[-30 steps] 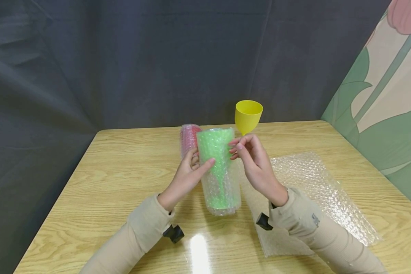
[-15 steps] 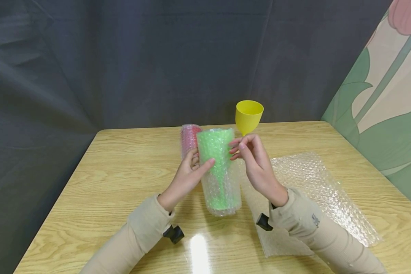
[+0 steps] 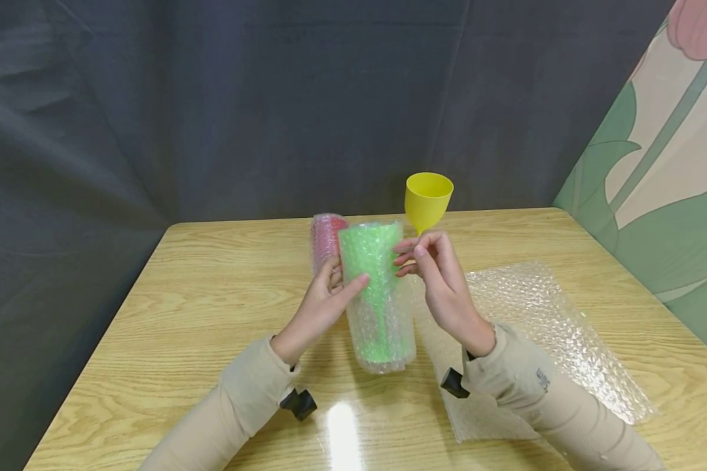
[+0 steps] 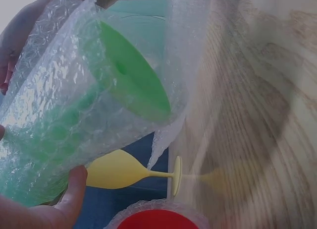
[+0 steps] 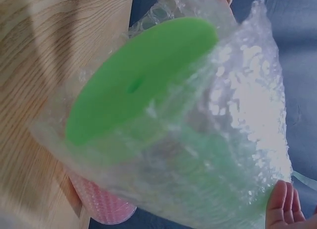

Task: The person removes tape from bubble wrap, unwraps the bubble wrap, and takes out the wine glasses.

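My left hand (image 3: 324,297) grips a green goblet (image 3: 377,288) rolled in bubble wrap, thumb across the front. The goblet's round green foot (image 4: 136,75) shows at the roll's open end in the left wrist view; (image 5: 143,80) is avoided by no cover there. At the roll's upper right side, my right hand (image 3: 448,281) pinches thumb against forefinger. Its other fingers (image 5: 282,204) touch the wrap. A thin translucent strip (image 5: 304,179), like tape, runs from the wrap toward that hand. Behind stands a yellow goblet (image 3: 427,203), its stem hidden by the right hand in the head view.
A red item (image 3: 328,239) in bubble wrap stands behind the left hand. A flat bubble wrap sheet (image 3: 524,314) lies on the wooden table (image 3: 212,294) under the right forearm. Dark cloth (image 3: 306,104) hangs behind the table's far edge.
The right thumb has shifted slightly to the right, and the wrapped green goblet sits a touch lower. My left hand keeps its grip.
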`<action>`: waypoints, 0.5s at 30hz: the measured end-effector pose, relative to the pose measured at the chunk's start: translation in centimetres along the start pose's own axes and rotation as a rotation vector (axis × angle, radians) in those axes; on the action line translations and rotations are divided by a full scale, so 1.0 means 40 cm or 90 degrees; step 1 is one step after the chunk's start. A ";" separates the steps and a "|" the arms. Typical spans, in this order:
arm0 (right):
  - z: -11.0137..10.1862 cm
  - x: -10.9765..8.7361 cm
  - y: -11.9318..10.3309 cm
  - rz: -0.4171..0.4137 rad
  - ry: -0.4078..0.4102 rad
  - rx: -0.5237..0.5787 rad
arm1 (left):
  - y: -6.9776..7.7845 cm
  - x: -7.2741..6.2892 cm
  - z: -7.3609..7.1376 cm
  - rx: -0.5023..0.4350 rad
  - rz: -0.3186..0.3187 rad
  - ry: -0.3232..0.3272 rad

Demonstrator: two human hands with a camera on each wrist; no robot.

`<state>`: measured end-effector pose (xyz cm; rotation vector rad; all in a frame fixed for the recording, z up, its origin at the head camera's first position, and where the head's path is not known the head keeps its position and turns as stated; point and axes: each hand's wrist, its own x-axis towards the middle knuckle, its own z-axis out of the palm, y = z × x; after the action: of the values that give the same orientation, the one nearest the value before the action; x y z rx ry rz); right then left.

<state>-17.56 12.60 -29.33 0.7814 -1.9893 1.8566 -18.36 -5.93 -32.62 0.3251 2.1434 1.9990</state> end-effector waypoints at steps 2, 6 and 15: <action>0.000 -0.001 0.001 0.002 0.000 0.007 | -0.003 0.000 0.000 -0.002 -0.012 -0.002; 0.002 -0.003 0.002 0.001 -0.001 0.024 | -0.009 -0.001 0.001 -0.001 -0.022 -0.004; 0.006 -0.007 -0.002 -0.011 -0.020 0.036 | -0.008 0.000 0.004 0.014 -0.013 -0.001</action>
<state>-17.25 12.42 -29.46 0.8463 -1.9508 1.9093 -18.33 -5.80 -32.96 0.3070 2.1606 1.9652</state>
